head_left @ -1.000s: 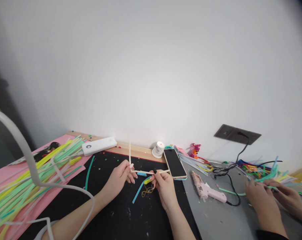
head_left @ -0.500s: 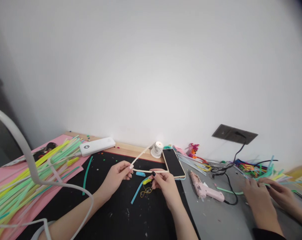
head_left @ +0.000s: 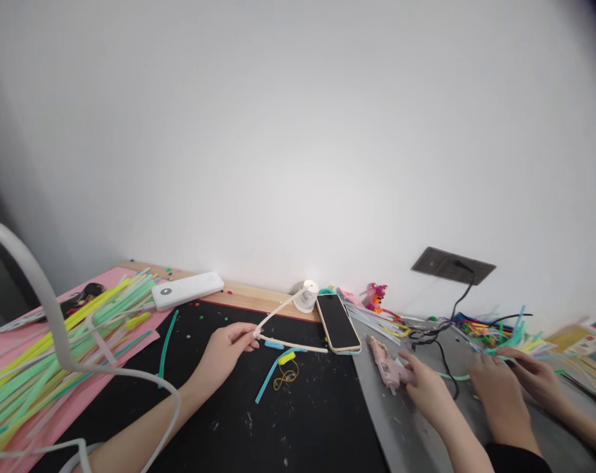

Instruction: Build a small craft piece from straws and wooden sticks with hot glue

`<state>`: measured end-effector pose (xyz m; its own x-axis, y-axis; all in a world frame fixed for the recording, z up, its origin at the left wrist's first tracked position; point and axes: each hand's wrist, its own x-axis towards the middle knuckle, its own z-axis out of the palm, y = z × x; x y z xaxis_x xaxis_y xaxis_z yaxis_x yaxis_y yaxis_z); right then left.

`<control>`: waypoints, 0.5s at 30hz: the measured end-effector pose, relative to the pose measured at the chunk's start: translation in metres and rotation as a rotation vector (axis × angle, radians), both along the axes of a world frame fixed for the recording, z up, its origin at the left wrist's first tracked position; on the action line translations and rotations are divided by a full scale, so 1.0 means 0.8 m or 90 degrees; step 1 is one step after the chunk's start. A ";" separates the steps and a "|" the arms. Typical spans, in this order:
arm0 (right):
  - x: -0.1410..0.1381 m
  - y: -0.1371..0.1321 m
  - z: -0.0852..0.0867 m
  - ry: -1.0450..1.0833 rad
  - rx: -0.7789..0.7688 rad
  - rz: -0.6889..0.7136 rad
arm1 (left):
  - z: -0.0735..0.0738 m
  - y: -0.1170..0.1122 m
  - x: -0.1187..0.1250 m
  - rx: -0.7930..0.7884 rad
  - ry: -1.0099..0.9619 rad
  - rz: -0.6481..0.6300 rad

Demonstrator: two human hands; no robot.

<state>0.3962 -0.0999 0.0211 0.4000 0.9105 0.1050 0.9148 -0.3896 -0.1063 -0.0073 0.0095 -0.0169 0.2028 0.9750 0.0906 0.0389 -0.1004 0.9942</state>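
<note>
the thick white cable (head_left: 55, 322) is looping in front of your left forearm (head_left: 140, 427); it could be snagging if you are raising that arm. on the gray tabletop (head_left: 406, 440), your right hand (head_left: 420, 378) is covering the pink glue gun (head_left: 386, 364) at its handle, but i cannot tell whether that grip is closing around it. the black cord (head_left: 456, 305), apparently the gun's, is lying tangled beside the colored strips (head_left: 489, 335), so a tug could be dragging them toward the co-worker's hand (head_left: 502, 397). if the gun is hot, glue could be dripping onto the nearby phone (head_left: 338, 323).

your left hand (head_left: 229, 345) is pinching the cream pipe cleaner (head_left: 281, 309) at its bend, above the black mat (head_left: 322, 420); a slack pinch could be letting the fold spring open. the stem is looking slim and pale, forming a sideways v, one leg slanting up toward the paper cup (head_left: 306, 299), the other stretching toward the phone.
</note>
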 end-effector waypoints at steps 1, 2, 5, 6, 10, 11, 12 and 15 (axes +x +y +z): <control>0.001 0.001 -0.002 -0.020 -0.021 0.002 | -0.001 0.000 0.000 0.004 0.003 -0.001; 0.000 0.003 -0.003 -0.039 -0.042 0.001 | -0.001 0.000 0.000 0.006 0.006 -0.001; -0.007 0.008 0.003 -0.073 -0.099 0.002 | -0.002 0.001 0.001 0.004 0.005 -0.003; -0.010 0.009 0.006 -0.077 -0.115 0.006 | -0.002 0.001 0.001 0.003 0.003 -0.005; -0.013 0.015 0.012 -0.074 -0.151 0.030 | -0.001 0.002 0.003 0.003 -0.012 -0.018; -0.012 0.017 0.012 -0.070 -0.153 0.039 | -0.001 0.002 0.003 0.003 -0.014 -0.021; -0.011 0.018 0.011 -0.065 -0.154 0.048 | 0.000 0.001 0.003 0.004 -0.016 -0.023; -0.008 0.021 0.009 -0.063 -0.153 0.064 | 0.001 0.001 0.003 0.005 -0.022 -0.026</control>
